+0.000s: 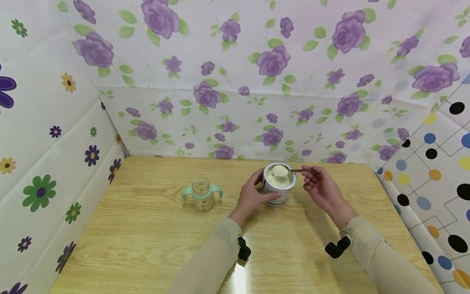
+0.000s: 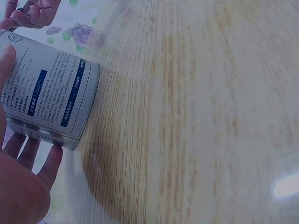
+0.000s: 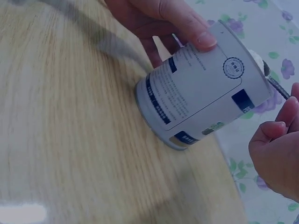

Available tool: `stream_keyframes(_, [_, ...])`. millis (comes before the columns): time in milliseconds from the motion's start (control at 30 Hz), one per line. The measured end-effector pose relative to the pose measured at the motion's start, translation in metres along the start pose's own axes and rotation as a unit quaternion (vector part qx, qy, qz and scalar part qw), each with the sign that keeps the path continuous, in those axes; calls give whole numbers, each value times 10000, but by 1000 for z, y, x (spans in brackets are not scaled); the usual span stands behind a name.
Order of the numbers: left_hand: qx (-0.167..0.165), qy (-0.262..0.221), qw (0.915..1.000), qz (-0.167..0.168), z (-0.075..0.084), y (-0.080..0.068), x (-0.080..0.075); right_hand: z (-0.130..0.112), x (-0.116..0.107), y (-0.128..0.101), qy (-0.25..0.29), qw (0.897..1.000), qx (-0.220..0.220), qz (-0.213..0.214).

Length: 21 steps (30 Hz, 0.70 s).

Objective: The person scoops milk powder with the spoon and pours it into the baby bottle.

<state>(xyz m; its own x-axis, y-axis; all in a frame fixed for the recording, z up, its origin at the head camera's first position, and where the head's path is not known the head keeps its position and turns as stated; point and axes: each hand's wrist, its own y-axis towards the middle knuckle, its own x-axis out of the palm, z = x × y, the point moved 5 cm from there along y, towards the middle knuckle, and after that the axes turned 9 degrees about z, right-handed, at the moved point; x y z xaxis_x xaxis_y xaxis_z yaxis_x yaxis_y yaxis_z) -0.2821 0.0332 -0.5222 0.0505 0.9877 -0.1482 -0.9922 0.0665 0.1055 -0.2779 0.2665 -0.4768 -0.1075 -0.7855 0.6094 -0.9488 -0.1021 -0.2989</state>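
My left hand (image 1: pixel 253 196) grips a white metal can (image 1: pixel 270 189) round its side, thumb at the front and fingers behind. Pale powder (image 1: pixel 274 181) shows inside the can's open top. In the left wrist view, dark blue label bands and small print cover the can's wall (image 2: pixel 51 84). My right hand (image 1: pixel 321 188) pinches the dark handle of a spoon (image 1: pixel 295 170) just right of the rim. The spoon's bowl lies over the opening and carries a rounded heap of powder (image 1: pixel 280 170). In the right wrist view the handle (image 3: pixel 279 87) slants past the rim.
Left of the can stands a baby bottle (image 1: pixel 202 201) with mint-green side handles and an uncapped top. The wooden table (image 1: pixel 154 232) ends at a purple-flowered cloth (image 1: pixel 205 122) behind. Patterned cloths flank both sides. A black camera mount (image 1: pixel 243 249) sits on each wrist.
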Motion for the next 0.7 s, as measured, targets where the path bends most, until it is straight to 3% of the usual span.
stream_keyframes(400, [30,-30,10000,-8,1,-1,0,1,-1,-2,-88,9999,73,-12])
stream_keyframes(700, [54,43,10000,-29,0,0,0,-3,4,-2,352,9992,188,-22])
